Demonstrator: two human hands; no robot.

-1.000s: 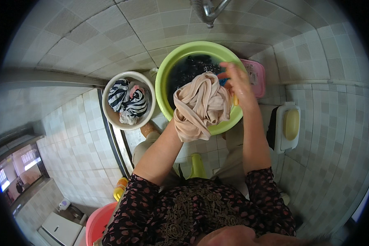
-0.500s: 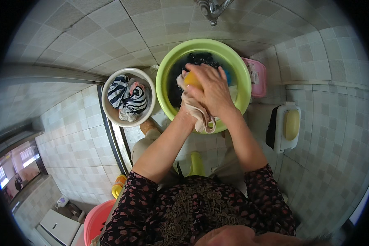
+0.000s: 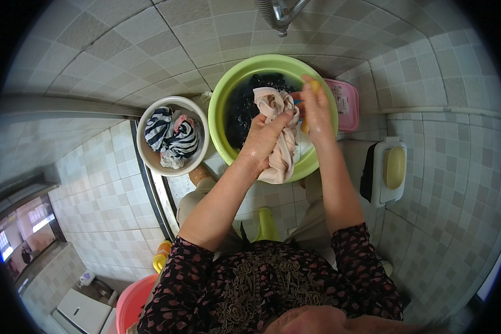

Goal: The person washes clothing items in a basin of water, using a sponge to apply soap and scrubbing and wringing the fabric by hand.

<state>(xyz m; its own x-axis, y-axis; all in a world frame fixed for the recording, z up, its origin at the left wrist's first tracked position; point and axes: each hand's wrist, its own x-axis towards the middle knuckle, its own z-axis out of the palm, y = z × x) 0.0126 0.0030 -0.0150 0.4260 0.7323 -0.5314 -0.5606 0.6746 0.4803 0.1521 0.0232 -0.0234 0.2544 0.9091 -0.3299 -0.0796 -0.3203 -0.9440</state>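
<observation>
Over the green basin [image 3: 220, 131], my left hand [image 3: 265, 133] is closed round a bunched, wet, pale pink garment [image 3: 282, 158]. One end of the garment sticks up past my fingers, and the other hangs over the basin's near rim. Just to its right, my right hand [image 3: 319, 116] is curled round a yellow bar of soap [image 3: 304, 125], mostly hidden by the palm and fingers. Dark clothes [image 3: 240, 114] lie soaking in cloudy water below. Something blue shows partly between my hands.
A white basin [image 3: 144, 150] with striped clothes [image 3: 178, 136] stands to the left. Right of the green basin is a pink lidded box [image 3: 348, 106]. A wall soap dish holds a yellowish bar [image 3: 394, 168]. A hose [image 3: 281, 22] hangs beyond; a pink bucket [image 3: 129, 300] sits lower left.
My right hand has drawn off the pale garment to the right, taking the soap with it. My left hand has turned and now shows its grip on the garment, which sits higher and more bunched.
</observation>
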